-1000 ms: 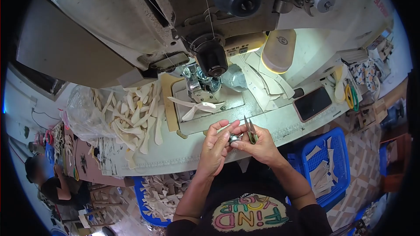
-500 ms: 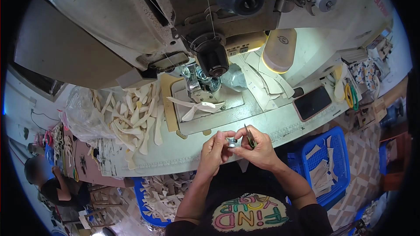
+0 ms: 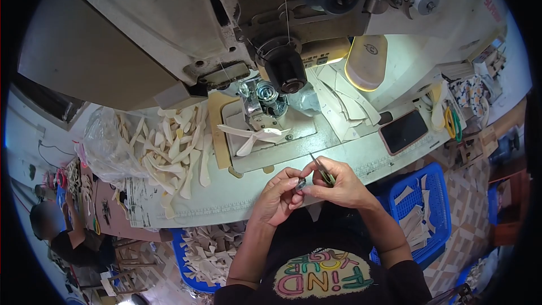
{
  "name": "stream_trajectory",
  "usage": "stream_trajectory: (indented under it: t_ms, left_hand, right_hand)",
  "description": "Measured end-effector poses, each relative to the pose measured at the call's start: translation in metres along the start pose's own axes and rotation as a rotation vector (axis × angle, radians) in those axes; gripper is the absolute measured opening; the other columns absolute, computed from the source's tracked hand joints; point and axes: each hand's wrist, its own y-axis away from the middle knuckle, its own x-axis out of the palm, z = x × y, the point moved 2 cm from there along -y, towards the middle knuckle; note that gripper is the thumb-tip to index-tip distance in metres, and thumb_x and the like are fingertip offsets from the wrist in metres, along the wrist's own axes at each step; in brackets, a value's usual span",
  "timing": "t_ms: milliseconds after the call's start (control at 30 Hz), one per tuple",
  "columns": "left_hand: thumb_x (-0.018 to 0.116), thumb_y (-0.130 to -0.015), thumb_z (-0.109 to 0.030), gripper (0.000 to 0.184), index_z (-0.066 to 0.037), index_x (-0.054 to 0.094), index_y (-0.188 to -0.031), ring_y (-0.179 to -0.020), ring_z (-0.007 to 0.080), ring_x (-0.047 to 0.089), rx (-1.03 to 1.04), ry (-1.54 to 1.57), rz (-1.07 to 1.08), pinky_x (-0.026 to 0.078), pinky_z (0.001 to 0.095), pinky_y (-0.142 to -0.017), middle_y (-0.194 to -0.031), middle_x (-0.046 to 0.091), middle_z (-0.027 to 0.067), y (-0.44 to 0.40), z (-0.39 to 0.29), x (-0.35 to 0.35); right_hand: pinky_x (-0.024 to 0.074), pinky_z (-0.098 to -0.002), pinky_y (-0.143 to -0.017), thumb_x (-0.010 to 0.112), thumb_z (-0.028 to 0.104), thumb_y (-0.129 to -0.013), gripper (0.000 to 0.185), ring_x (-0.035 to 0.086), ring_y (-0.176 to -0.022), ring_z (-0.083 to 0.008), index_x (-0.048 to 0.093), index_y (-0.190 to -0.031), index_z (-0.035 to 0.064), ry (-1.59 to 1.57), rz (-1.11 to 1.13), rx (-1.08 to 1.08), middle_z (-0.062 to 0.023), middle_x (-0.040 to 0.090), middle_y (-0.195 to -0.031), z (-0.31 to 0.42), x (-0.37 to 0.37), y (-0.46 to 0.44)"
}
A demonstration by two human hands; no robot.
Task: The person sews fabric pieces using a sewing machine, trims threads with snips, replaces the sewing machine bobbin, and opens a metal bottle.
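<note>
The left hand and right hand work over the front edge of the desk, with a bare strip of desk running leftward from them. Toward the desk's right end a phone lies near that edge, and a blue basket stands below it. The small metal part, above the desk edge, looks round, silvery and shiny; the left fingers pinch it. The right fingers grip snips, tips toward the desk's far side.
</note>
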Motion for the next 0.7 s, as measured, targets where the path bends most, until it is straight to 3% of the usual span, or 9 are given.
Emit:
stream_trajectory:
  t_ms: [33,133,167,367,467,500,700]
  left_hand:
    - [0.054,-0.084,-0.011,0.013,-0.003,0.051,-0.094,-0.051,0.0069,0.046,0.01,0.021,0.032,0.035,0.0171,-0.042,-0.067,0.052,0.0038,-0.002,0.0,-0.004]
    - [0.054,-0.082,-0.009,0.016,-0.003,0.051,-0.097,-0.053,0.0076,0.046,0.022,0.064,0.077,0.037,0.0181,-0.044,-0.068,0.052,0.0039,-0.003,0.001,-0.008]
    - [0.055,-0.081,-0.008,0.017,-0.004,0.052,-0.097,-0.053,0.0076,0.046,0.023,0.075,0.082,0.037,0.0184,-0.045,-0.068,0.053,0.0039,-0.003,0.001,-0.009]
    - [0.053,-0.083,-0.006,0.013,-0.004,0.052,-0.095,-0.057,0.0101,0.052,0.17,-0.097,-0.098,0.041,0.0201,-0.048,-0.074,0.056,0.0051,-0.006,0.0,-0.019]
    - [0.052,-0.083,-0.003,0.01,-0.005,0.053,-0.093,-0.064,0.0124,0.056,0.306,-0.008,-0.072,0.045,0.022,-0.055,-0.076,0.057,0.006,-0.008,-0.005,-0.014]
    - [0.055,-0.083,-0.003,0.008,-0.005,0.051,-0.089,-0.072,0.0174,0.055,0.366,0.032,-0.074,0.047,0.0276,-0.061,-0.081,0.057,0.0104,-0.013,-0.003,-0.018]
    - [0.053,-0.087,-0.009,0.003,-0.008,0.052,-0.09,-0.076,0.016,0.057,0.386,0.025,0.032,0.048,0.0252,-0.066,-0.087,0.059,0.0125,-0.013,0.001,-0.017]
  right_hand:
    - [0.035,-0.0237,-0.049,0.067,0.009,-0.073,0.018,0.042,-0.053,-0.0059,0.055,-0.084,0.0024,0.039,-0.001,-0.01,0.0016,0.044,-0.058,0.002,-0.001,-0.001]
    - [0.0385,-0.0284,-0.051,0.064,0.006,-0.073,0.014,0.048,-0.054,-0.0164,0.055,-0.082,0.0006,0.374,-0.182,-0.329,-0.0058,0.048,-0.061,-0.004,-0.005,-0.006]
    - [0.0412,-0.032,-0.054,0.061,-0.001,-0.07,0.014,0.051,-0.057,-0.0222,0.059,-0.084,0.0001,0.461,-0.172,-0.324,-0.0102,0.052,-0.068,-0.001,-0.007,-0.005]
    - [0.0422,-0.0366,-0.055,0.057,-0.005,-0.066,0.015,0.053,-0.062,-0.0305,0.053,-0.08,-0.0004,0.577,-0.213,-0.402,-0.0127,0.048,-0.069,0.015,0.011,-0.005]
    - [0.0422,-0.0372,-0.054,0.058,-0.004,-0.066,0.016,0.052,-0.061,-0.0306,0.053,-0.08,-0.0005,0.584,-0.219,-0.395,-0.0125,0.047,-0.067,0.015,0.023,0.006]
    - [0.043,-0.0377,-0.052,0.059,-0.003,-0.065,0.017,0.053,-0.058,-0.0299,0.052,-0.08,-0.0002,0.6,-0.222,-0.391,-0.0122,0.049,-0.067,0.011,0.027,0.01]
    - [0.0437,-0.0337,-0.047,0.059,-0.001,-0.066,0.015,0.054,-0.051,-0.0223,0.051,-0.077,0.0035,0.802,-0.228,-0.48,-0.0065,0.049,-0.058,0.002,0.04,0.015]
